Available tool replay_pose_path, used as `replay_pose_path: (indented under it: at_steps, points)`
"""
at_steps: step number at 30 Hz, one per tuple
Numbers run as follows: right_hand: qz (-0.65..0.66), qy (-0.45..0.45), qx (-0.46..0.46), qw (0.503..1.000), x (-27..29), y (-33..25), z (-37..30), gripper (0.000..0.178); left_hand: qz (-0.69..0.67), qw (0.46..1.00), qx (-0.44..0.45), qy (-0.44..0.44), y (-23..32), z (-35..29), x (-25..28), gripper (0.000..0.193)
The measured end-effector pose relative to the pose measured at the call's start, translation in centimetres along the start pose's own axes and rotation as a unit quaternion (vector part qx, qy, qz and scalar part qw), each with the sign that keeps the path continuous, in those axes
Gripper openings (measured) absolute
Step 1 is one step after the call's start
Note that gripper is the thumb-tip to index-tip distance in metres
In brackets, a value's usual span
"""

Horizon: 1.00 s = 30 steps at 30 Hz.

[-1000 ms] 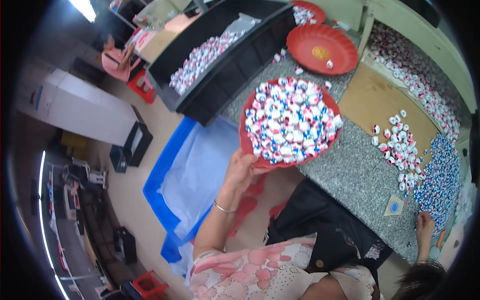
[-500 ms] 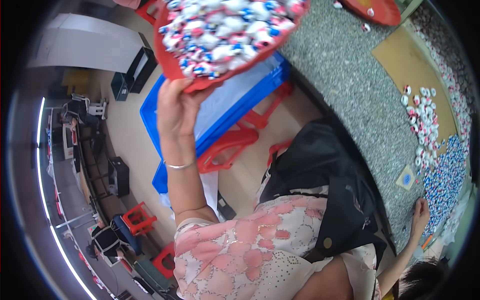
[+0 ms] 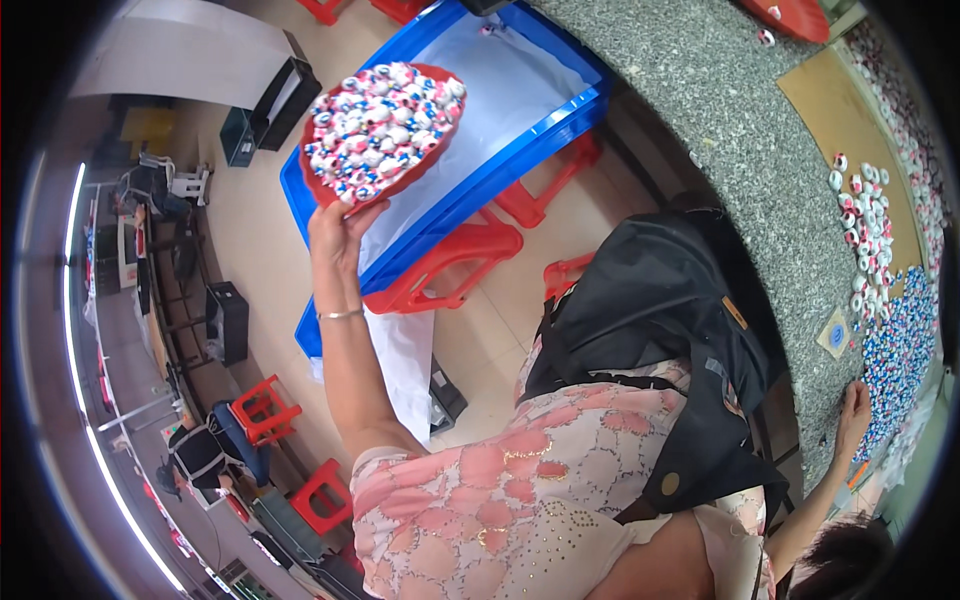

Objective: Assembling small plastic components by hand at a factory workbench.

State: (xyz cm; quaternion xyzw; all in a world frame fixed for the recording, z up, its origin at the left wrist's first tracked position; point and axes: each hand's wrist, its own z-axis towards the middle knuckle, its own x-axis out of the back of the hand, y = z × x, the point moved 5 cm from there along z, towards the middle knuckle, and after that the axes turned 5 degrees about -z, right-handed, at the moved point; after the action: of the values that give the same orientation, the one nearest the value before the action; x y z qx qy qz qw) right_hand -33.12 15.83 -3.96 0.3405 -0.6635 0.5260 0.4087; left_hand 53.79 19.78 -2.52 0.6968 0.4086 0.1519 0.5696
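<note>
My left hand (image 3: 342,235) is closed on the near rim of a red plate (image 3: 436,148), with the arm stretched out and a silver bangle at the wrist. Heaped on the plate are small round white pieces (image 3: 380,130) with pink and blue parts. Below the plate is a large blue tray (image 3: 478,222) lined with a white sheet. My right hand (image 3: 853,415) rests at the right on the grey speckled worktop (image 3: 715,130), fingers loosely stretched and apparently holding nothing. It lies beside a pile of small blue, white and red pieces (image 3: 893,365).
Larger white and red pieces (image 3: 868,235) lie near a brown board (image 3: 850,110). Another red plate (image 3: 792,18) stands at the far right. Red stools (image 3: 445,268) are under the blue tray. Dark hair (image 3: 845,550) shows near my right arm; other people (image 3: 205,455) sit at the left.
My left hand has carried the filled red plate away from me and lower, so it is now over the blue tray. My right hand stays by the pile. The view has shifted slightly.
</note>
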Motion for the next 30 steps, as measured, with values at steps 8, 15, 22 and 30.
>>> replay_pose_path:
  at_steps: [8,15,22,30]
  points:
    - [-0.016,-0.026,-0.024,0.999,0.2,1.1,-0.2,0.018,0.096,0.992,0.084,-0.015,-5.7,6.5,-1.9,0.035]
    - [-0.029,-0.016,0.000,0.999,0.1,-0.4,0.2,0.015,0.153,0.984,0.082,0.025,-5.5,9.3,3.1,0.035]
    - [-0.017,0.001,0.005,1.000,0.5,2.1,0.3,0.019,0.404,0.911,-0.025,0.076,-1.9,11.3,2.8,0.042]
    - [-0.031,0.005,0.023,0.999,0.2,2.8,0.2,0.018,0.795,0.536,-0.251,0.135,3.4,9.5,3.7,0.049]
